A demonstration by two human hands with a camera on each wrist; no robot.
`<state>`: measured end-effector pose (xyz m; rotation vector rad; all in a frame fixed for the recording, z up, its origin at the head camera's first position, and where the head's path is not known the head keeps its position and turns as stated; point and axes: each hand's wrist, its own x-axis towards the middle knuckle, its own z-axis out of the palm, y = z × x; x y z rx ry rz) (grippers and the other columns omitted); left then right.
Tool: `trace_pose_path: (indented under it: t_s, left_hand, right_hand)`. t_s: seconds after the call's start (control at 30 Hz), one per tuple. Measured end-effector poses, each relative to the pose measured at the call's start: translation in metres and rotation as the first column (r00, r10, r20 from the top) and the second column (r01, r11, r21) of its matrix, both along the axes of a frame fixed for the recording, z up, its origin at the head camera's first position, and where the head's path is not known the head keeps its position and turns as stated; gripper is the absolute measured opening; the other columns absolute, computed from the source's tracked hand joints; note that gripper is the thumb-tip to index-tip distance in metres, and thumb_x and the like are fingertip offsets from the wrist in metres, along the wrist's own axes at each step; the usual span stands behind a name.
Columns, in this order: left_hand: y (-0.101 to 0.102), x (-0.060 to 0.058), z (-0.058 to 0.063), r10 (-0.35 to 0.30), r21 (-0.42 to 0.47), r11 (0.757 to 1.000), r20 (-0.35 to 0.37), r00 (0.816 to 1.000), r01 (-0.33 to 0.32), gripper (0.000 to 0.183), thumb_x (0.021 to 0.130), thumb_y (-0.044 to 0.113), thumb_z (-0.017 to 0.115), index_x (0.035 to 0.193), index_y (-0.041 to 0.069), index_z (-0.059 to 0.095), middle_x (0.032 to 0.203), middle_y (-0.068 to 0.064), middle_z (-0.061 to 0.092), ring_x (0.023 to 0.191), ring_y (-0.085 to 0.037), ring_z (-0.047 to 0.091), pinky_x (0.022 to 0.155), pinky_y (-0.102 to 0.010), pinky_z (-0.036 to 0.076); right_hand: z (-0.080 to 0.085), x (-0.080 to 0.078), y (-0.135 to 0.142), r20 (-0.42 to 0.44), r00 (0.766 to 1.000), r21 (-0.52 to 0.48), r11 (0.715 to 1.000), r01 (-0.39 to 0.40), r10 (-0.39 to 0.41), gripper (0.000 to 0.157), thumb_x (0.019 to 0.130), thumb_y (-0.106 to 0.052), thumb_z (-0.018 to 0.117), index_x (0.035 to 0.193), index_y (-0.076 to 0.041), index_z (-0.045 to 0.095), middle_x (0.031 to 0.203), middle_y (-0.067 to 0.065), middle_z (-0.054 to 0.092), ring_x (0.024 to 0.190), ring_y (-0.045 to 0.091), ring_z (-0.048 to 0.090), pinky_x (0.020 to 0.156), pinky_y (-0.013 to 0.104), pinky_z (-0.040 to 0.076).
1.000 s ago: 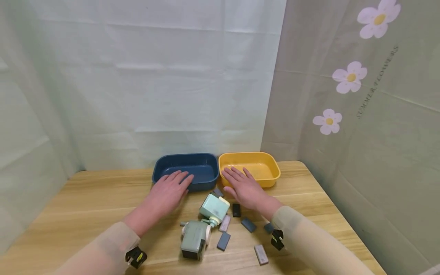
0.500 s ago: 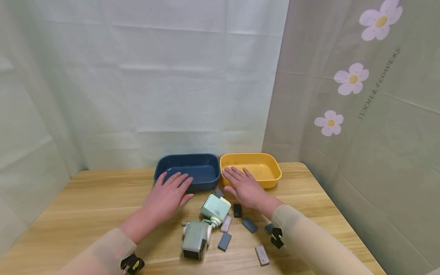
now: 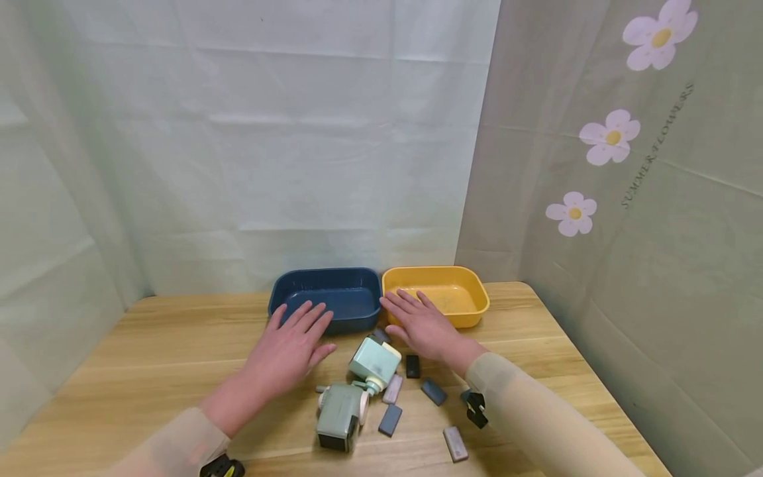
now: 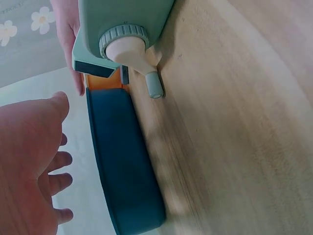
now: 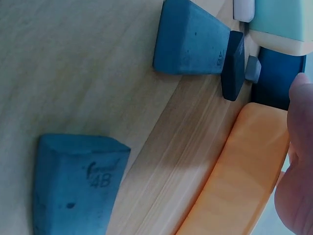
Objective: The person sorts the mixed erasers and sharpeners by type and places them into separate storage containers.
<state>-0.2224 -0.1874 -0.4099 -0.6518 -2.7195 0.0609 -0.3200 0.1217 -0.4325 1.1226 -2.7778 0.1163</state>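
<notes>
My left hand [image 3: 289,351] hovers with fingers spread over the near edge of a dark blue bin [image 3: 352,325], holding nothing. Palm down, my right hand [image 3: 424,329] reaches over the near left part of a yellow bin [image 3: 467,320], its fingers extended and holding nothing. Between and below the hands are two crank pencil sharpeners, a mint one [image 3: 374,361] and a grey-green one [image 3: 340,414]. Around them lie several erasers, including a black one [image 3: 412,366], a blue one [image 3: 390,420] and a pale one [image 3: 456,443]. One blue eraser [image 5: 78,191] reads 4B in the right wrist view.
Side by side, both bins stand at the back of the wooden table [image 3: 179,344]. A pale curtain [image 3: 286,165] hangs behind them, and a flowered one [image 3: 596,265] hangs on the right. Another dark eraser [image 3: 381,336] lies right before the bins.
My left hand has drawn back slightly from the blue bin, its fingers and thumb spreading wider. The right hand has barely shifted. Sharpeners and erasers stay where they were.
</notes>
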Motion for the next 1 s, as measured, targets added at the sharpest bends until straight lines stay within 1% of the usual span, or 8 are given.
trace_pose_path:
  t_s: [0.23,0.43,0.6,0.8,1.0]
  left_hand:
    - [0.001,0.008,0.003,-0.014,0.012,1.0,0.012,1.0,0.014,0.069,0.111,0.051,0.064,0.163,0.006,0.054,0.168,-0.015,0.051,0.157,-0.041,0.044,0.124,-0.073,0.03]
    - [0.001,0.017,0.005,-0.014,0.028,1.0,0.025,1.0,0.013,0.071,0.111,0.051,0.065,0.164,0.006,0.052,0.169,-0.015,0.049,0.158,-0.041,0.043,0.124,-0.074,0.029]
    - [0.002,0.026,0.008,-0.015,0.038,0.999,0.033,0.999,0.014,0.072,0.111,0.052,0.064,0.165,0.006,0.051,0.171,-0.014,0.047,0.159,-0.041,0.041,0.124,-0.075,0.029]
    - [0.003,0.035,0.011,-0.024,0.058,0.998,0.047,0.999,0.022,0.072,0.11,0.052,0.064,0.166,0.007,0.051,0.172,-0.012,0.047,0.159,-0.04,0.041,0.124,-0.075,0.028]
    - [0.004,0.044,0.01,-0.048,0.091,0.995,0.06,0.997,0.042,0.072,0.11,0.05,0.067,0.165,0.008,0.052,0.171,-0.011,0.048,0.158,-0.04,0.043,0.123,-0.075,0.031]
  right_hand:
    - [0.001,-0.002,-0.002,0.009,1.0,0.017,1.0,-0.018,0.018,0.067,0.119,-0.047,0.047,0.176,-0.017,0.032,0.182,0.005,0.028,0.167,0.032,0.025,0.135,0.057,0.015]
    - [0.003,-0.002,-0.003,0.029,0.999,0.043,0.999,-0.03,0.028,0.068,0.118,-0.047,0.048,0.177,-0.017,0.029,0.182,0.004,0.026,0.168,0.032,0.023,0.135,0.057,0.015]
    - [0.003,-0.002,-0.003,0.032,0.999,0.053,0.998,-0.041,0.039,0.068,0.118,-0.046,0.048,0.176,-0.015,0.031,0.182,0.005,0.026,0.168,0.033,0.023,0.134,0.057,0.016]
    - [0.002,-0.004,-0.004,0.046,0.998,0.055,0.998,-0.036,0.034,0.069,0.118,-0.048,0.048,0.176,-0.015,0.031,0.182,0.005,0.026,0.168,0.031,0.023,0.134,0.056,0.017]
    - [0.003,-0.004,-0.005,0.057,0.998,0.064,0.997,-0.033,0.029,0.07,0.118,-0.049,0.048,0.176,-0.015,0.03,0.182,0.005,0.026,0.168,0.029,0.023,0.135,0.055,0.017]
